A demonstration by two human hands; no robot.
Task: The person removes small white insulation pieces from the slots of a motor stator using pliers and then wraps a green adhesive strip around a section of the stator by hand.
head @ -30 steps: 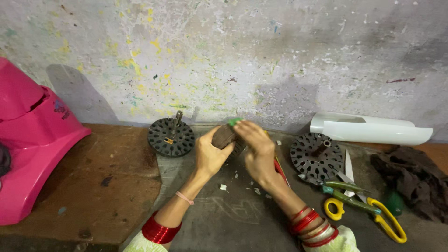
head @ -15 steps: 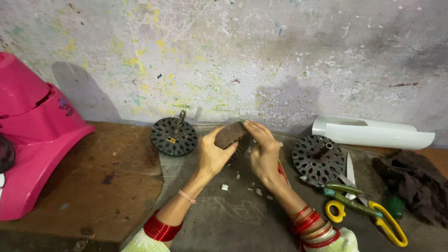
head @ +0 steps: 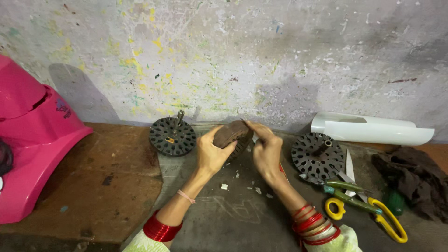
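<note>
My left hand (head: 211, 154) grips a round brown-black slotted metal disc (head: 232, 135), held tilted on edge above the grey slab. My right hand (head: 267, 150) is closed at the disc's right rim, its fingertips pinching something thin against the top edge; what it pinches is too small to tell. Red bangles sit on both wrists. A second slotted disc with a shaft (head: 172, 135) lies to the left. A third slotted disc (head: 318, 155) lies to the right.
Green-handled pliers (head: 343, 186), yellow-handled scissors (head: 373, 212) and a blade lie at right beside a dark rag (head: 413, 182). A white curved plastic piece (head: 373, 130) rests against the wall. A pink plastic body (head: 32, 140) fills the left. Small white scraps dot the slab (head: 224, 214).
The hands and disc shifted slightly right and forward. A small green piece seen at the fingertips one second ago is no longer visible.
</note>
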